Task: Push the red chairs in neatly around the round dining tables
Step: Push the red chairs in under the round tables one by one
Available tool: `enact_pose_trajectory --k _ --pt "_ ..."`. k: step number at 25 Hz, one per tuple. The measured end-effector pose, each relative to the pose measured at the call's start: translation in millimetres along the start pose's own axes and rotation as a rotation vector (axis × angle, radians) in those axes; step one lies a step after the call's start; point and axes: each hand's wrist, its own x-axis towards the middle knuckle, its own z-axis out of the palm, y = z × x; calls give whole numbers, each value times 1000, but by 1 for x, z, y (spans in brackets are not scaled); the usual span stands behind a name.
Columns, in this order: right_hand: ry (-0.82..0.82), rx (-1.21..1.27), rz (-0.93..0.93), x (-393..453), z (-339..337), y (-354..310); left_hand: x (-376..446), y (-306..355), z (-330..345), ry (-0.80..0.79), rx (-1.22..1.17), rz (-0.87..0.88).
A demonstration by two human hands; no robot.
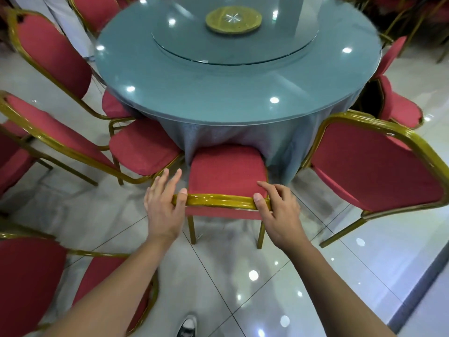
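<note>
A red chair (224, 171) with a gold frame stands right in front of me, its seat tucked partly under the grey cloth of the round table (218, 93). My left hand (164, 205) rests on the left end of its gold top rail, thumb over the rail and fingers spread. My right hand (277, 207) grips the right end of the same rail, thumb on top. More red chairs ring the table: one at the left (143, 147), one at the right (374, 164).
A glass turntable (233, 37) with a gold centre disc lies on the table. Further red chairs stand at far left (53, 52), lower left (29, 278) and far right (398, 105). Glossy tiled floor (243, 276) lies behind the chair; my shoe (187, 327) shows below.
</note>
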Motion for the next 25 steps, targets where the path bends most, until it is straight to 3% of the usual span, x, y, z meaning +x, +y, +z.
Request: enact_pose_trajectory --k 5,18,25 --pt "6 -14 10 33 24 -29 53 -26 -16 -44 11 20" --pt "32 -23 50 46 41 -52 81 -47 -28 -90 6 81" --pt "-72 -53 109 41 33 -59 82 -47 -42 -301 152 50"
